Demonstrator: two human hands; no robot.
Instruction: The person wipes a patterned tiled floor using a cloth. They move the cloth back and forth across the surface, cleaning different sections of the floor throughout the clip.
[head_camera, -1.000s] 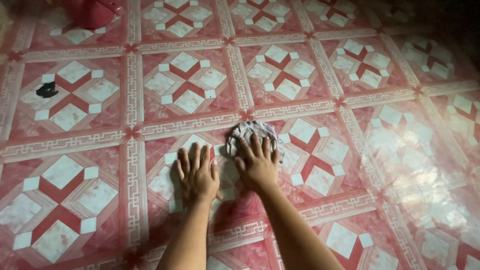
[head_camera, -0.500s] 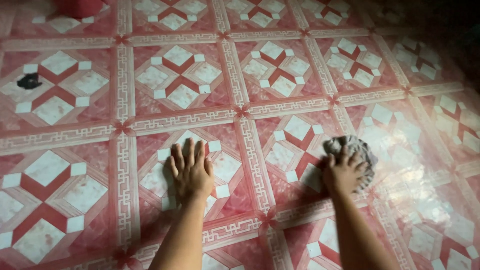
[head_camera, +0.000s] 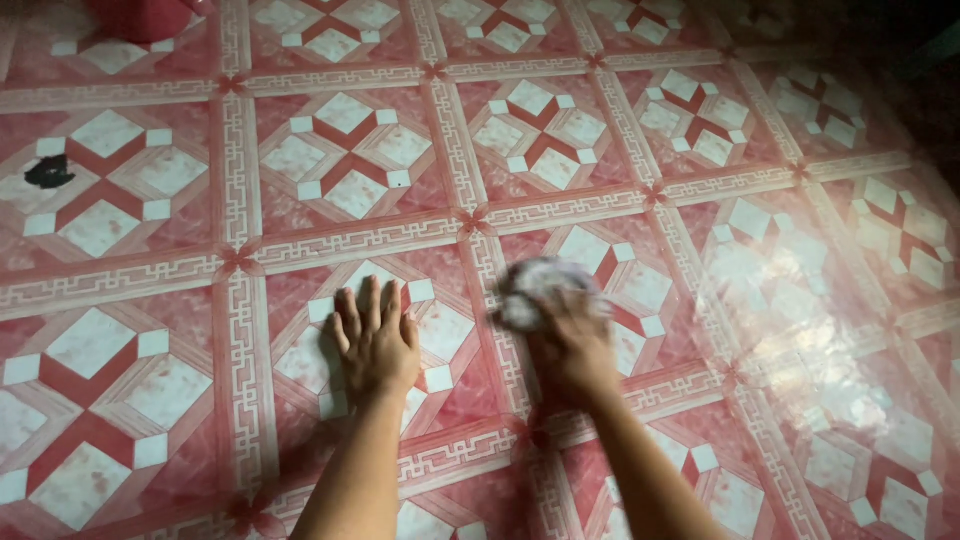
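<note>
Left hand: your left hand (head_camera: 375, 340) lies flat on the floor (head_camera: 150, 250), palm down, fingers spread apart, holding nothing; it props you up.
Right hand: your right hand (head_camera: 572, 345) is blurred with motion, just to the right of the left one; its fingers look closed down over the cloth (head_camera: 535, 290), pressing it to the tiles.
Cloth: a crumpled grey-white rag, bunched up, showing just beyond your right fingertips, touching the floor.
Progress: judged from the sheen alone, the tiles to the right of your right hand look wet and glossy, so that stretch reads as wiped; the tiles beyond and to the left of your left hand look duller, so they seem left to do. Hard to be sure in this light.
Floor: red and white patterned tiles with diamond centres and key-pattern borders.
Mark: a small dark spot (head_camera: 48, 172) sits well to the left of, and beyond, your left hand.
Far edge: a red rounded object (head_camera: 140, 15), partly cut off, at the top left; the far right corner is dark.
</note>
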